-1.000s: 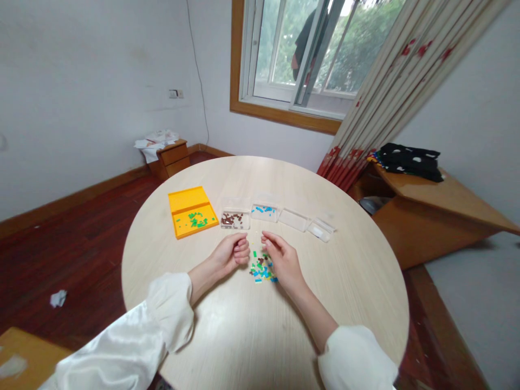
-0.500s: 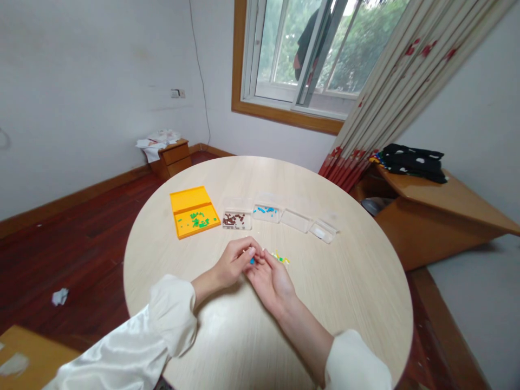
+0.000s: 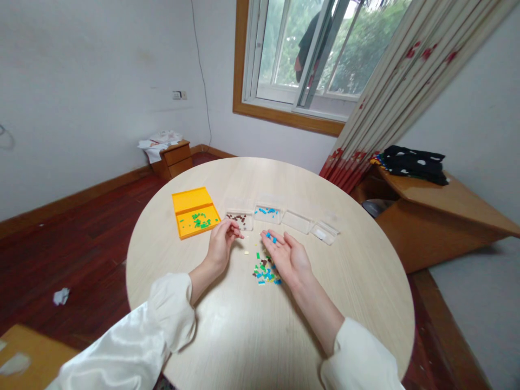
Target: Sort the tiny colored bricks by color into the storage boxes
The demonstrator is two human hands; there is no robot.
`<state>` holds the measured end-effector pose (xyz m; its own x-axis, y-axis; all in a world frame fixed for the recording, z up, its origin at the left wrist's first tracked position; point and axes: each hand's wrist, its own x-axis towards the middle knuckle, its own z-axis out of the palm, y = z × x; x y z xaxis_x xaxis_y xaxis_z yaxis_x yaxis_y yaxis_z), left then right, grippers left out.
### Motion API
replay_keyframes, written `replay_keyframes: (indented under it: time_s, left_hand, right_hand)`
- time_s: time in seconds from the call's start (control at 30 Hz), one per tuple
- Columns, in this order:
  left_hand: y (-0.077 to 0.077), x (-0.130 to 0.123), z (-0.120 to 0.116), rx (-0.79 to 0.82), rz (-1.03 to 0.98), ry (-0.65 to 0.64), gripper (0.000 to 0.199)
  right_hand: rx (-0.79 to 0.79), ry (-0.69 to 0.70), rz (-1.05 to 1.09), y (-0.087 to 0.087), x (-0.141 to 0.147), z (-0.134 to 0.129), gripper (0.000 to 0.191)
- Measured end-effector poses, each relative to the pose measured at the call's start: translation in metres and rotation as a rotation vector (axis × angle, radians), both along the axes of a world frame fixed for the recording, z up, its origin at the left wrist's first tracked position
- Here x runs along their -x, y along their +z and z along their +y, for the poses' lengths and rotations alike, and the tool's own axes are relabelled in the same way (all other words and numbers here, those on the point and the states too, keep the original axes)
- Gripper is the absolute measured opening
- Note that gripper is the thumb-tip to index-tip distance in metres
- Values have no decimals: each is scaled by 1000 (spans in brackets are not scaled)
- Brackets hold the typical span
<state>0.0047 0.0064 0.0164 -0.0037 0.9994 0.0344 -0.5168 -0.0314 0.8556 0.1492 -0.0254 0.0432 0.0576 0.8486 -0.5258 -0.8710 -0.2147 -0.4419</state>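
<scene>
My right hand [image 3: 289,254] is palm up, with several small blue toy bricks [image 3: 271,238] resting on its fingers. My left hand [image 3: 219,246] hovers to the left, fingers loosely bent and a little apart, with nothing visible in them. Its fingertips are by the front of a clear box of brown bricks [image 3: 242,218]. Between the hands lies a mixed pile of small bricks [image 3: 264,272], blue, green, brown and yellow; my right hand hides part of its edge. Beyond my right fingers stands a clear box with blue bricks [image 3: 267,212].
An open orange case [image 3: 190,201] with green bricks lies at the left of the round table [image 3: 227,336]. Two more clear boxes, one in the middle [image 3: 296,221] and one farther right [image 3: 324,233], complete the row. A few pale bricks [image 3: 246,253] lie scattered nearby.
My hands, together half a second ago, have parted: the left went left, the right moved right and forward, its palm opened. The brick pile and the blue bricks on the right fingers now show.
</scene>
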Motion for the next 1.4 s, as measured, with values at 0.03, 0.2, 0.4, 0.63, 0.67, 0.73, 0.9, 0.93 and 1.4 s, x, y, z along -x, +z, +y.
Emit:
replay_keyframes:
  time_s: [0.03, 0.2, 0.4, 0.63, 0.67, 0.73, 0.9, 0.93, 1.4]
  left_hand:
    - [-1, 0, 1, 18, -12, 3, 18]
    - [-4, 0, 1, 15, 5, -26, 17]
    - [-4, 0, 1, 3, 55, -15, 16]
    - [-3, 2, 3, -28, 275, -8, 18]
    - [-3, 2, 4, -38, 330, -13, 17]
    - [-4, 2, 5, -67, 440, -40, 14]
    - [-11, 0, 2, -225, 741, -172, 8]
    - [-12, 0, 0, -273, 813, -178, 8]
    - [-29, 7, 2, -445, 1232, -279, 18]
  right_hand:
    - [-10, -22, -15, 2, -5, 9, 30]
    - [-58, -29, -89, 13, -14, 56, 15]
    - [-103, 105, -155, 23, -14, 88, 12]
    - [-169, 66, -408, 24, -28, 70, 15]
    - [-241, 121, -490, 22, -33, 62, 13]
    - [-380, 274, -755, 15, -43, 43, 10]
    - [-472, 446, -1538, -15, -68, 0, 16]
    - [-467, 481, -1617, -20, -70, -7, 17]
    - [-527, 610, -1824, -31, -73, -17, 15]
